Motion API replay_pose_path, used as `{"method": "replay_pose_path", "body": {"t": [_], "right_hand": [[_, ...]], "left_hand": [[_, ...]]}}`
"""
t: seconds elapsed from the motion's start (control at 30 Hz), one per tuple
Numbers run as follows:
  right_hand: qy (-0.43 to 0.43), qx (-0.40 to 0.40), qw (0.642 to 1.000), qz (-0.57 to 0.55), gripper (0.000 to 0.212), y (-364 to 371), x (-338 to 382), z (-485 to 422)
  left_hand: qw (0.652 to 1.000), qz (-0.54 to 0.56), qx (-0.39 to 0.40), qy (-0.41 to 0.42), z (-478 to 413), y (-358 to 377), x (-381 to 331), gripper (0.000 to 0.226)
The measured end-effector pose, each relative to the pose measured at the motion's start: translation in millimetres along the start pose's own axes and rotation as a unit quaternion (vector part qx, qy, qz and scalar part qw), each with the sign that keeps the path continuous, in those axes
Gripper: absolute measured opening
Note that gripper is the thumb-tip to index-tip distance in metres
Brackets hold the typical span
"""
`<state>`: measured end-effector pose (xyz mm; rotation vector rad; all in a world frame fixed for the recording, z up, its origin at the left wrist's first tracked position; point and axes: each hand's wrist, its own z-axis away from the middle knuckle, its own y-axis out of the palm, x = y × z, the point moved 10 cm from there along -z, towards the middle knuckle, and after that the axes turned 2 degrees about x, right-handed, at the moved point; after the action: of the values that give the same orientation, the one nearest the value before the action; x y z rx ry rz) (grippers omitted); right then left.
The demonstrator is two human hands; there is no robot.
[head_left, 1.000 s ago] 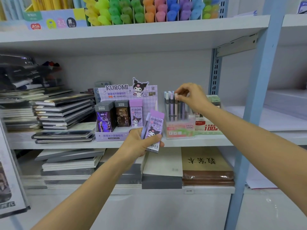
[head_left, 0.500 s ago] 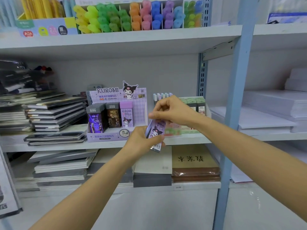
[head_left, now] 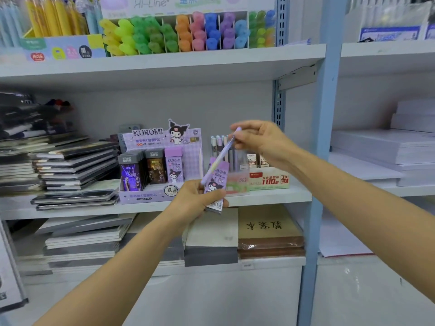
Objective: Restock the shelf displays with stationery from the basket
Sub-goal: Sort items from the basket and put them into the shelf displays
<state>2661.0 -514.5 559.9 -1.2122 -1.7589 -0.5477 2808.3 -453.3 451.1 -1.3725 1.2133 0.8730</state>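
My left hand [head_left: 196,200] grips a purple Kuromi lead box [head_left: 215,184] in front of the middle shelf [head_left: 270,196]. My right hand [head_left: 256,141] pinches the top of a pale purple pen [head_left: 220,156], whose lower end still reaches down to my left hand. Behind them stands a clear pen holder [head_left: 235,182] with several pens upright in it. The purple Kuromi display box [head_left: 160,161] with lead boxes sits to the left on the same shelf.
Notebook stacks [head_left: 73,168] lie at the left of the shelf. A red-and-white lead display [head_left: 270,177] stands right of the pen holder. Highlighters [head_left: 188,31] fill the upper shelf. A blue upright post [head_left: 322,137] divides the shelving; paper reams [head_left: 386,147] lie beyond it.
My right hand left the pen holder, came down to my left hand, and has lifted up and right, drawing the purple pen out. The left hand kept the box.
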Motion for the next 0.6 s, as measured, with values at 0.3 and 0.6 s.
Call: {"method": "replay_pose_path", "body": {"t": [0.3, 0.6], "right_hand": [[-0.057, -0.180, 0.965, 0.181, 0.019, -72, 12, -24], [-0.037, -0.095, 0.941, 0.323, 0.012, -37, -23, -48]], "left_hand": [[0.999, 0.022, -0.036, 0.008, -5, -24, 11, 0.015], [0.999, 0.014, -0.032, 0.022, -5, -31, 15, 0.014]]}}
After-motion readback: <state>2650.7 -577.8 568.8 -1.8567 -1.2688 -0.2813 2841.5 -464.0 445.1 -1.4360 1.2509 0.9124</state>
